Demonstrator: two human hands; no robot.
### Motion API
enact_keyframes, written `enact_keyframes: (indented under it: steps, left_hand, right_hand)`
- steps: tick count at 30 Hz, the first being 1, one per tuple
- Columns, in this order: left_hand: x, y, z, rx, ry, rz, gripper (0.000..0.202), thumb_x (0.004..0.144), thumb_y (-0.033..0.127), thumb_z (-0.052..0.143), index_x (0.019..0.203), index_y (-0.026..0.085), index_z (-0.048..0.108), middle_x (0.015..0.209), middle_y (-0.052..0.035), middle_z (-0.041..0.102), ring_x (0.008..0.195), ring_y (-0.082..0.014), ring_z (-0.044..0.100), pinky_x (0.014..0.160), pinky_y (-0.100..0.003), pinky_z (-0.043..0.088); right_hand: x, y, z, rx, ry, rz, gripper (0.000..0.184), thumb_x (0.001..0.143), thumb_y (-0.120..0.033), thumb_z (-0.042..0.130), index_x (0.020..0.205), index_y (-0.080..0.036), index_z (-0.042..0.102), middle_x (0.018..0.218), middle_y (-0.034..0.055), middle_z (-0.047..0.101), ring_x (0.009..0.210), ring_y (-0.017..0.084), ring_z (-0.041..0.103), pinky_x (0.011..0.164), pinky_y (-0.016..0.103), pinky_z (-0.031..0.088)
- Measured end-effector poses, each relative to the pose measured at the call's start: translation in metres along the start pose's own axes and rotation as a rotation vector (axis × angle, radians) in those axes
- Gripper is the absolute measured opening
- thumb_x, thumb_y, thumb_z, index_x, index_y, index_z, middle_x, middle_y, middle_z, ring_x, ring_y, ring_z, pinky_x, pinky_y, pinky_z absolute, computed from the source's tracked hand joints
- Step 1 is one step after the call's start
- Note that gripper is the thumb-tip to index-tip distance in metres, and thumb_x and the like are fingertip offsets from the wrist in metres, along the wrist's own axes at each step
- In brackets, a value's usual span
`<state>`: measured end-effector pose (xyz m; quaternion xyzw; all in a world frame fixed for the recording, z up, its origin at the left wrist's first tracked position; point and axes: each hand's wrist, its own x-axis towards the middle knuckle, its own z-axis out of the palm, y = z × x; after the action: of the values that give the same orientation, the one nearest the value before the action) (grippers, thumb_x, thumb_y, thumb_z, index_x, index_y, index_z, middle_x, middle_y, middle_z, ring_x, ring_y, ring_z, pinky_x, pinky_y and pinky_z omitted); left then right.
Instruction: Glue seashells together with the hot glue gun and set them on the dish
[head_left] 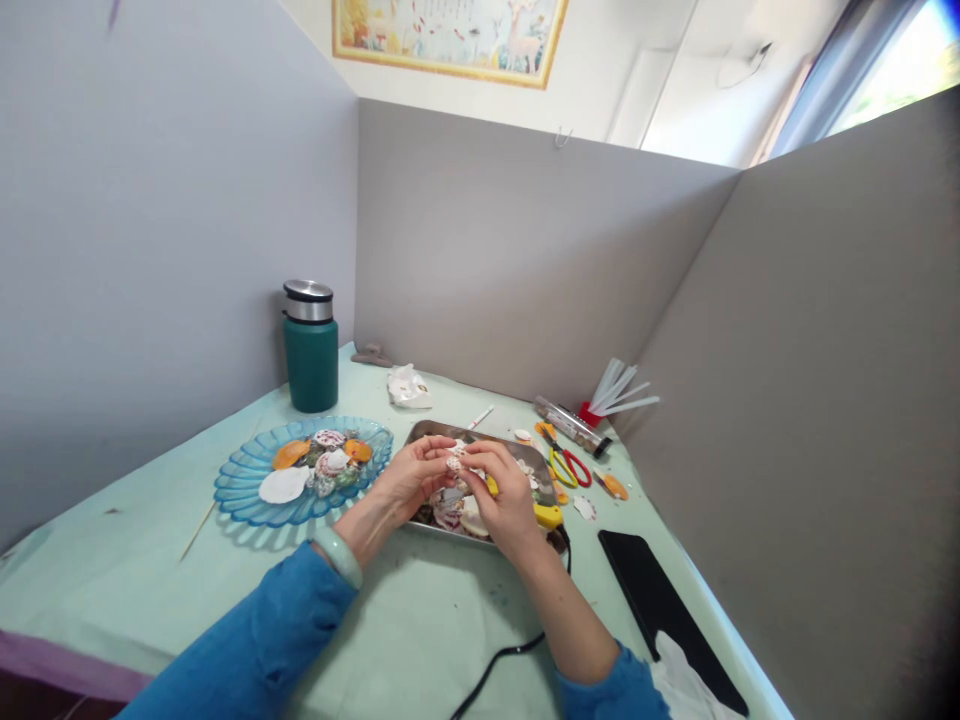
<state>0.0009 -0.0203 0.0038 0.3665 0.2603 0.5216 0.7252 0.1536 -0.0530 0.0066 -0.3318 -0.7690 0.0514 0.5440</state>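
Note:
My left hand [411, 478] and my right hand [507, 494] meet over a metal tray [424, 430]. Between their pinched fingertips is a small whitish, speckled shell [454, 464], partly covered by the fingers. Both hands appear closed on it; whether it is one piece or two joined ones, I cannot tell. Beneath them the tray holds several shells [474, 518], some white and some purple-streaked. A yellow glue gun [549, 516] lies across the tray's right side, half hidden behind my right hand, and its black cord [517, 650] runs down toward the front.
Left stands a blue scalloped plate [232, 490] with shells, behind it a green flask [311, 365]. Toward the right lie scissors [564, 468], a clear tube [574, 427], glue sticks in a red cup [592, 412] and a black slab [652, 590]. Grey partitions [510, 260] surround the table.

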Motion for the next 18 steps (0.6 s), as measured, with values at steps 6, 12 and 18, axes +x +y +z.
enact_keyframes:
  steps: [6,12,18]
  left_hand:
    - [-0.0011,0.0011,0.0021,-0.012,-0.001,-0.026,0.036,0.058,0.007,0.08,0.089,0.011,0.063,0.071,-0.0025,0.068,0.06,-0.0098,0.063,0.056,-0.02,0.051]
    - [0.0013,-0.0005,-0.0014,-0.019,0.021,-0.01,0.035,0.059,0.006,0.078,0.09,0.011,0.063,0.076,-0.0038,0.069,0.064,-0.0106,0.064,0.061,-0.02,0.052]
    - [0.0015,-0.001,-0.0004,0.012,0.05,-0.004,0.035,0.06,0.007,0.078,0.091,0.012,0.062,0.076,-0.0034,0.069,0.063,-0.0104,0.064,0.057,-0.02,0.052]
  right_hand:
    - [0.0006,-0.0001,-0.0001,0.006,0.0,0.022,0.011,0.088,-0.016,0.055,0.093,-0.022,0.064,0.1,0.0069,0.061,0.097,0.019,0.059,0.086,0.036,0.048]
    - [-0.0015,0.0015,0.0003,-0.028,0.014,0.059,0.019,0.086,-0.018,0.057,0.105,-0.021,0.06,0.105,0.008,0.061,0.1,0.021,0.058,0.088,0.037,0.047]
    - [-0.0008,-0.0001,-0.0006,-0.052,0.009,0.058,0.014,0.088,-0.019,0.055,0.101,-0.021,0.06,0.103,0.0078,0.062,0.099,0.021,0.057,0.087,0.036,0.047]
